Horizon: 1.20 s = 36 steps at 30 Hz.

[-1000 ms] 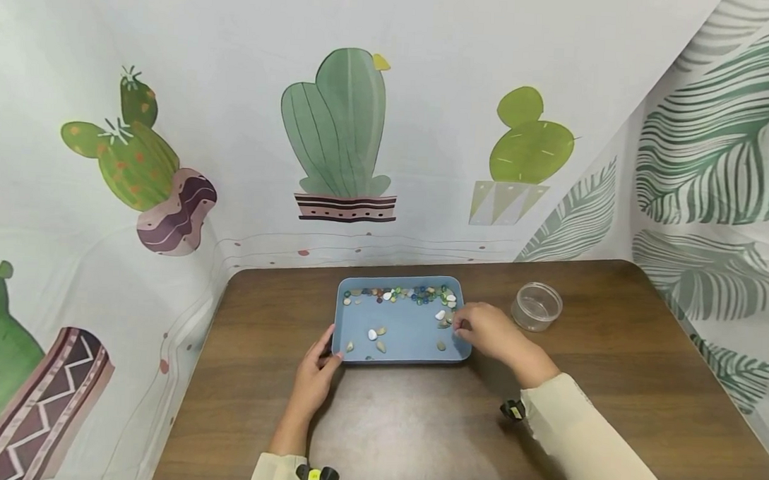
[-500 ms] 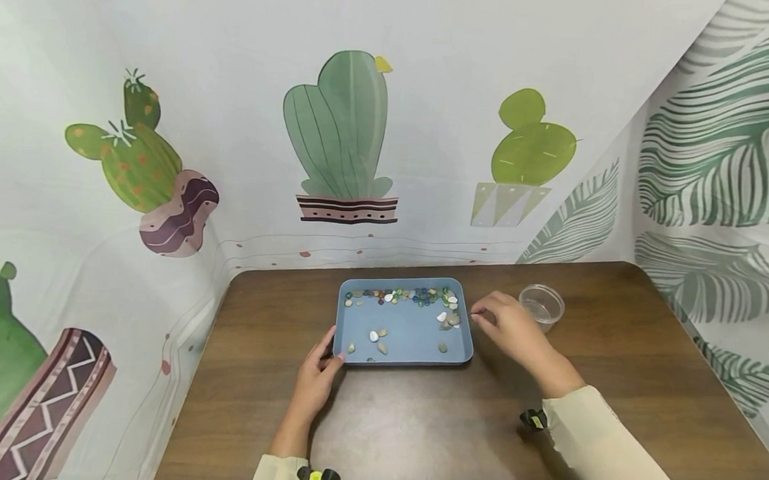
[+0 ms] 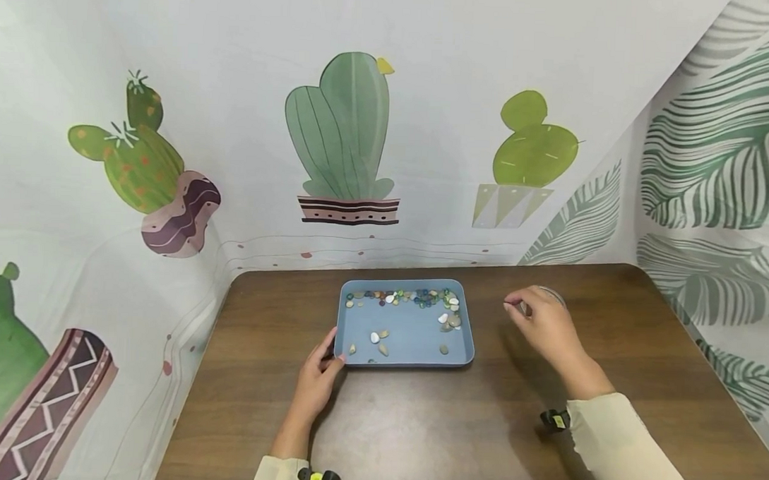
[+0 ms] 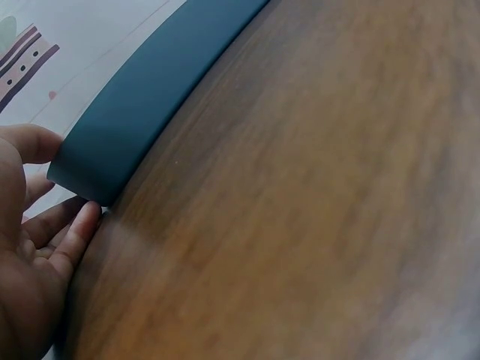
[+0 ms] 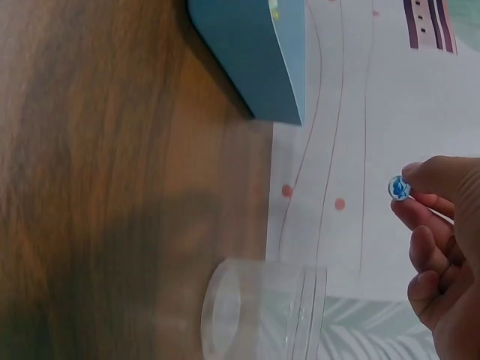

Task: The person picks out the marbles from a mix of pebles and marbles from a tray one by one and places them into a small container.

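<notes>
A blue marble, clear with a swirl inside, is pinched between the thumb and fingertips of my right hand. The hand is raised right of the blue tray, in front of a clear round jar, which it mostly hides in the head view. In the right wrist view the jar stands below the hand. My left hand grips the tray's near left corner, the thumb at the rim and other fingers at the side and bottom edge.
Marbles line the tray's far side. White and tan pebbles lie at its right, and several more pebbles are near its front left. The brown wooden table backs onto a cactus-patterned cloth.
My right hand has left the tray's right side and moved right with the marble, now partly covering the jar. The left hand stays at the tray corner.
</notes>
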{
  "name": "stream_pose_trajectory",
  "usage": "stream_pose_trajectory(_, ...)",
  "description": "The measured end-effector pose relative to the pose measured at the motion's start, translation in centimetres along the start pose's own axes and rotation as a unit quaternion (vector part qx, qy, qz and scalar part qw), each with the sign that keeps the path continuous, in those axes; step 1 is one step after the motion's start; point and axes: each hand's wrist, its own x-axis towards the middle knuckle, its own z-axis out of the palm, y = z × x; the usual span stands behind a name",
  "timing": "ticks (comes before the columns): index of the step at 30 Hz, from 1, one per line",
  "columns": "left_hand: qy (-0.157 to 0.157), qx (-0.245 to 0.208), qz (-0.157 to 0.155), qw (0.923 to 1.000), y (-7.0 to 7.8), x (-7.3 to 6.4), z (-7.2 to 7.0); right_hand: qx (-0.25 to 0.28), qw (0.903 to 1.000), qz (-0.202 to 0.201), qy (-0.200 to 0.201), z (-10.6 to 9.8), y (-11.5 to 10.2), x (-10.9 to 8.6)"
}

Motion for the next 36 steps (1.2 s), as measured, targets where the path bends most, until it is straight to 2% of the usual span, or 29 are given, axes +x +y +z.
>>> stream_pose_trajectory(6,0.004,0.006,-0.004,1.0,-0.2,-0.1,0.1,0.006,0.9991,0.042,0.0,-0.8,1.0,-0.3)
stream_pose_trajectory(14,0.003,0.011,-0.006,0.9999,-0.2,-0.2,0.1,0.004,0.9974,0.066,0.028,-0.9,2.5,-0.9)
stream_pose_trajectory(22,-0.001,0.014,0.004,0.9999,-3.8,1.2,0.2,-0.002,0.9952,0.097,0.009,-0.7,3.9,-1.4)
stream_pose_trajectory(31,0.003,0.027,0.019,0.9995,-3.9,1.3,0.2,-0.004,0.9948,0.102,0.001,-0.3,4.9,-1.8)
stream_pose_trajectory(36,0.0,0.022,0.012,0.9997,-3.9,1.3,0.1,-0.005,0.9947,0.103,-0.003,-0.3,5.0,-1.9)
